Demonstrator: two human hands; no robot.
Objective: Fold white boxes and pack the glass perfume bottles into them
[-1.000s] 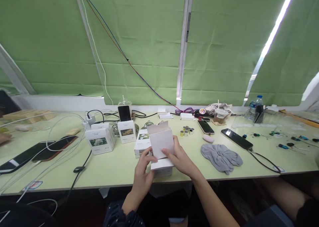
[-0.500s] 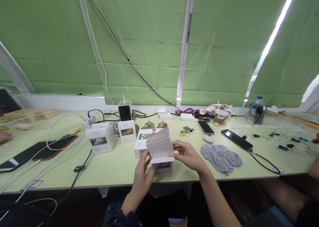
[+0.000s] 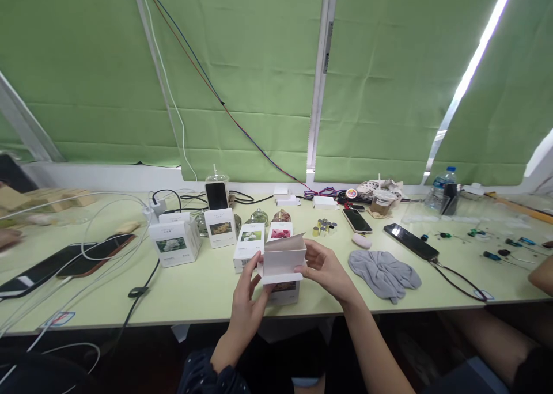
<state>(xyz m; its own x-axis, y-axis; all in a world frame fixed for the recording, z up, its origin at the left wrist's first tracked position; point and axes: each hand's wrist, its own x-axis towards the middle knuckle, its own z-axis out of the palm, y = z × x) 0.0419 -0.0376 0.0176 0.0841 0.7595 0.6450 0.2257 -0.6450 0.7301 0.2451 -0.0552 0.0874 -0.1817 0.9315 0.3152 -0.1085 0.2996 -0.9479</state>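
Near the table's front edge stands a small white carton (image 3: 288, 297), its lid (image 3: 283, 261) raised at the top. A picture panel on its front is partly covered. My left hand (image 3: 248, 302) grips the carton's left side, with fingers along the lid's edge. At the right side of the lid, my right hand (image 3: 326, 270) pinches the edge between thumb and fingers. Just behind are a white box with a pink flower picture (image 3: 280, 233) and a white box with a white flower picture (image 3: 250, 238). The inside of the carton is hidden.
More white boxes (image 3: 173, 244) stand to the left, beside tangled white cables (image 3: 108, 233). Glass jars (image 3: 258, 216) sit behind. To the right lie small metallic caps (image 3: 322, 228), a grey cloth (image 3: 382, 273) and phones (image 3: 410, 241). Other people's hands (image 3: 8, 238) show at both edges.
The carton's lid has tipped lower and shifted slightly right, uncovering the pink-flower box behind it. Both my hands stay on the carton. At the right edge, another person's arm has come further in.
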